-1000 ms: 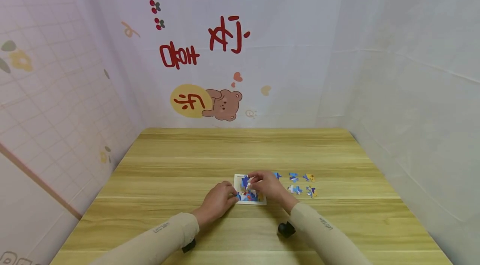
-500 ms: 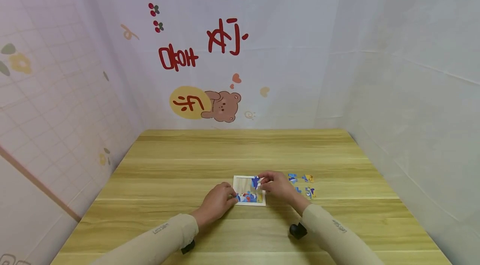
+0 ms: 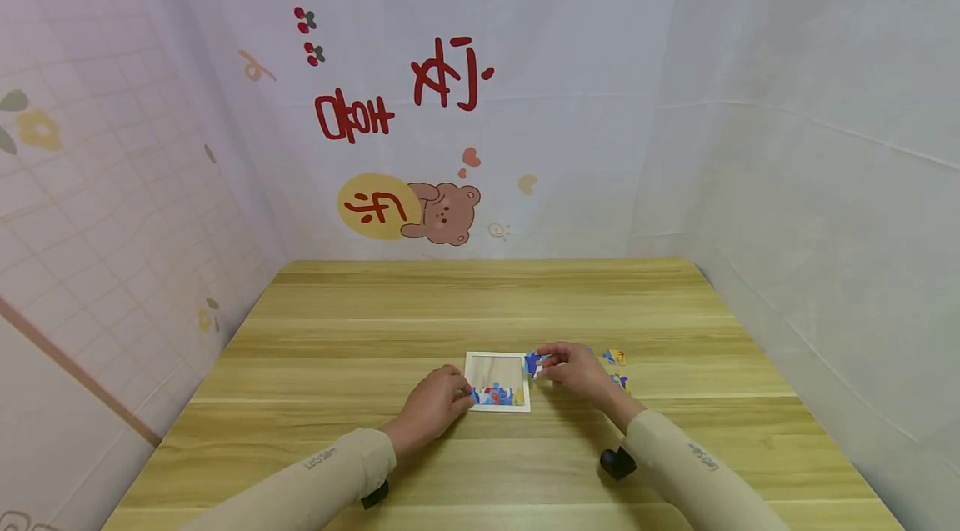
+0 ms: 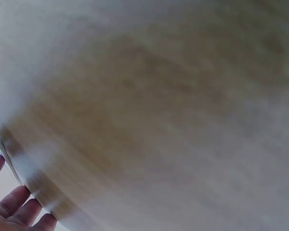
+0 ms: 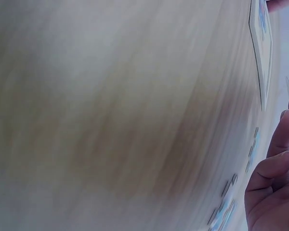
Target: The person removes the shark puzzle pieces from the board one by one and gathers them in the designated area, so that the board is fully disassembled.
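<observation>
Right hand (image 3: 573, 370), lower right of centre in the head view, has thumb and fingers pinched on a puzzle piece (image 3: 532, 364), deep blue with lighter blue and white patches and knobbed edges, at the upper-right corner of the white frame (image 3: 497, 410). Left hand (image 3: 435, 399), lower centre, fingers loosely bent and not clamped, rests fingertips on the frame's left edge; a strip of joined pieces (image 3: 495, 396), blue, red and yellow, fills its bottom. Loose pieces (image 3: 617, 357) right of the right hand, partly hidden, exact count unclear.
</observation>
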Demonstrator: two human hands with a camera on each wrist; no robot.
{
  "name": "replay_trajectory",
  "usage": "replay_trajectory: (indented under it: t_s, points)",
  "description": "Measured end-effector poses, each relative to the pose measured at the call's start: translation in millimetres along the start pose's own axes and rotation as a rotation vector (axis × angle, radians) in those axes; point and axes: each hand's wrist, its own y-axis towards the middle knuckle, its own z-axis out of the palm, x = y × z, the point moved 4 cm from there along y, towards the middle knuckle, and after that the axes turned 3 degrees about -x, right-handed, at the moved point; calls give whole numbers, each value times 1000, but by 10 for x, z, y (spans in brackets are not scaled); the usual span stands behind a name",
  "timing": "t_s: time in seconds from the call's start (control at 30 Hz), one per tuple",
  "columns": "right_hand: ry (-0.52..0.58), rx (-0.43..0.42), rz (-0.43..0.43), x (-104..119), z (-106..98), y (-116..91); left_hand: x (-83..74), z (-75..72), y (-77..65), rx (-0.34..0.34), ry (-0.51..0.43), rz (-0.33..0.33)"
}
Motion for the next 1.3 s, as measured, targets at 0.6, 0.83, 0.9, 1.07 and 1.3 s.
replay_trajectory:
  t_s: [0.6, 0.83, 0.9, 1.07, 1.3]
  points:
    - [-54, -15, 35, -120, -145, -99, 2, -8, -8, 6, -6, -17]
    - [-69, -11, 26, -152, -140, -114, -8, -17, -14, 7, -10, -12]
    - [-70, -14, 27, -161, -138, -115, -10, -18, -14, 9, -11, -13]
    - [-69, -14, 19, -167, -139, -115, -15, -21, -14, 13, -13, -18]
    - [-79, -19, 29, -159, -151, -129, -18, -22, -10, 16, -13, -17]
